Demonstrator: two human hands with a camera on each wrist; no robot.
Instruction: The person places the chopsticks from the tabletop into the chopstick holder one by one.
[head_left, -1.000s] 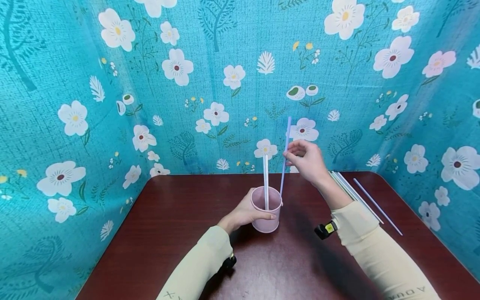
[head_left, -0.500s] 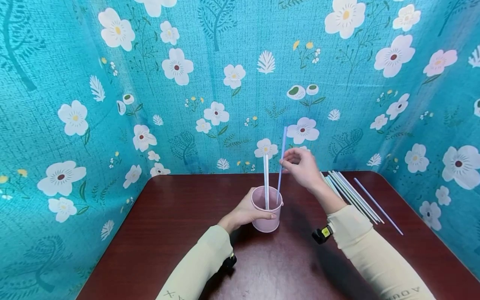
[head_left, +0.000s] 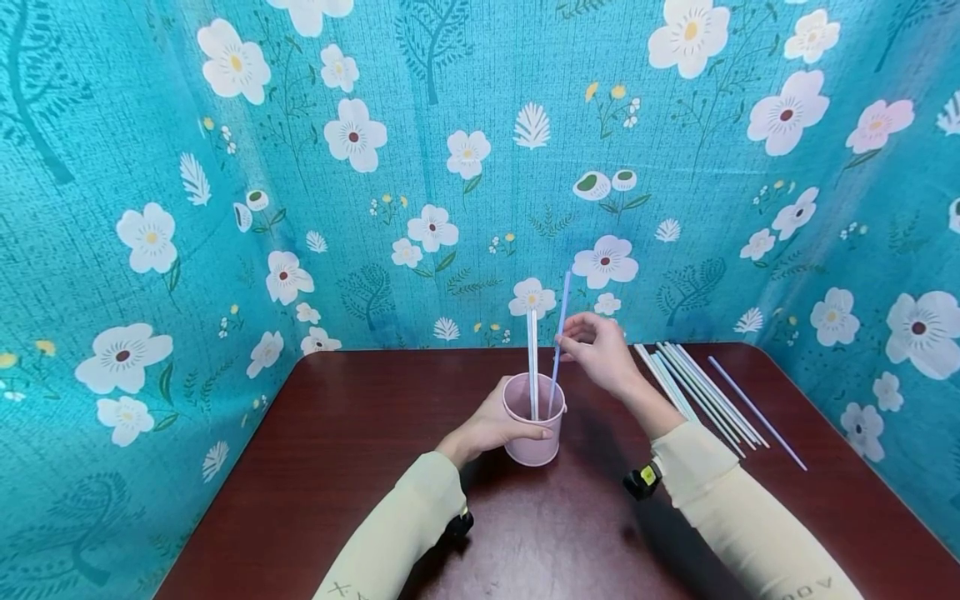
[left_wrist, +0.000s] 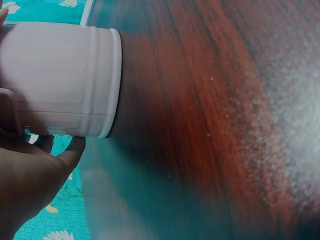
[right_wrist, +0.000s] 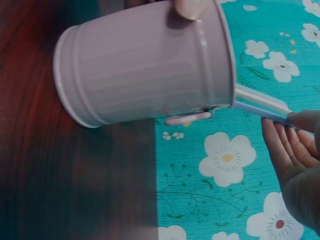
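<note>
Pink bucket (head_left: 533, 447), smooth and tapered, stands on the glossy table (head_left: 360, 450) in the head view, left hand (head_left: 493, 423) gripping it; right hand (head_left: 600, 348) pinches a slim lavender stick (head_left: 564, 300), lower end inside, beside pale straight sticks (head_left: 532, 354). Left wrist view shows a rounded base rim (left_wrist: 114, 80) on streaked wood grain (left_wrist: 185, 90); right wrist view, faintly ribbed wall (right_wrist: 145, 75) and looped handle (right_wrist: 187, 120)

The pail (head_left: 532, 450) hides the lower end of the purple straw (head_left: 563, 307). The left-wrist frame's left edge crops the pail.
</note>
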